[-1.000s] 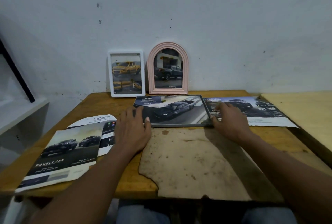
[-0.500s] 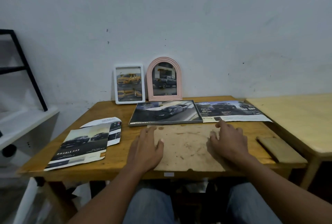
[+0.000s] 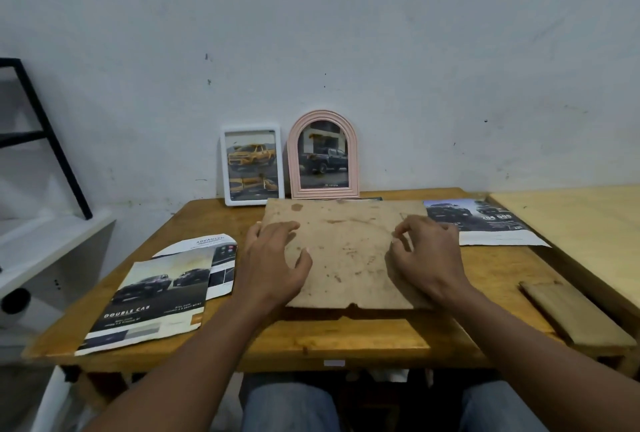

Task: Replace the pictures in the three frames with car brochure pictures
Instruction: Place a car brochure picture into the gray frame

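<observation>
1. A flat brown backing board [image 3: 346, 251] lies in the middle of the wooden table [image 3: 346, 338]. It has dark stains on it.
2. The left hand [image 3: 273, 261] rests on the left edge of the board. Its fingers are spread and a little bent, and the thumb lies on top of the board. It is not wrapped around anything.
3. The right hand [image 3: 426, 258] is on the right side of the board and hides that edge. Its fingers are bent and the tips touch the top of the board. It holds nothing that can be seen.
4. A thin dark strip [image 3: 370, 199] peeks out from under the far edge of the board. Too little shows to tell what it is.
5. A white frame [image 3: 252, 165] leans on the wall [image 3: 346, 33] behind the board. It has a yellow truck picture in it.
6. A pink arched frame [image 3: 323, 154] stands just beside it, with a dark truck picture.
7. A "Double Cab" brochure page [image 3: 156, 296] lies left of the board. It sits partly on a cut page [image 3: 207, 244] with a round top.
8. Another brochure page [image 3: 485, 223] lies to the right.
9. A wooden slat [image 3: 575, 313] lies at the near right edge of the table.
</observation>
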`<state>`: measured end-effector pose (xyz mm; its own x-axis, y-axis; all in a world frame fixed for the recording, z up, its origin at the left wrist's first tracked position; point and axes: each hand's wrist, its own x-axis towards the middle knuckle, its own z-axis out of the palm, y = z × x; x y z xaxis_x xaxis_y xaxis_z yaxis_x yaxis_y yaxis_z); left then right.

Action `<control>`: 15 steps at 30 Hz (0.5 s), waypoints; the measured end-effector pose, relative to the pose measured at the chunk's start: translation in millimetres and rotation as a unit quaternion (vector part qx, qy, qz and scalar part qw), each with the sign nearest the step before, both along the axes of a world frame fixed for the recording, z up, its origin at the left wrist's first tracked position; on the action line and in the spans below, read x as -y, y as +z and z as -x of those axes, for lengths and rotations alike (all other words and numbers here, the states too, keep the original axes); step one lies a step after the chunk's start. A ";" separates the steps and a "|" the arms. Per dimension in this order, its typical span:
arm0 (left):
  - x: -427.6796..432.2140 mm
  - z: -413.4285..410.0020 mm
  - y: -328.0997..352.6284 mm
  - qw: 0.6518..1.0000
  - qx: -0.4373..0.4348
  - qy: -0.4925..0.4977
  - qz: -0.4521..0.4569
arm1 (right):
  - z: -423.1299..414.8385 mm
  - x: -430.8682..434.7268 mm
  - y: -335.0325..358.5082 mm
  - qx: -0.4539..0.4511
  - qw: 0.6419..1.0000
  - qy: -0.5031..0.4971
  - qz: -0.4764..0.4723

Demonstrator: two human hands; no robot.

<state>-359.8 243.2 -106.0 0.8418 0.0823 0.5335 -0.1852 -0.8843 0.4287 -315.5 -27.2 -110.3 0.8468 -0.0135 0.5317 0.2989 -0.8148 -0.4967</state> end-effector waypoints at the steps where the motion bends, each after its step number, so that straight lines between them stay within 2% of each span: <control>1: -4.7 -11.7 5.7 1.000 0.001 0.003 -0.008 | -13.9 -4.1 5.3 -0.003 1.000 0.004 0.010; 7: -32.4 -83.0 22.0 0.999 -0.004 0.021 -0.031 | -81.1 -37.3 30.9 0.000 1.000 -0.002 0.014; 11: -46.9 -126.5 10.1 0.998 -0.044 0.027 -0.038 | -121.5 -50.1 18.6 -0.038 0.999 0.007 0.016; 15: -55.4 -159.0 -3.0 0.998 -0.044 0.016 -0.041 | -153.4 -56.4 3.1 -0.042 0.999 0.008 0.016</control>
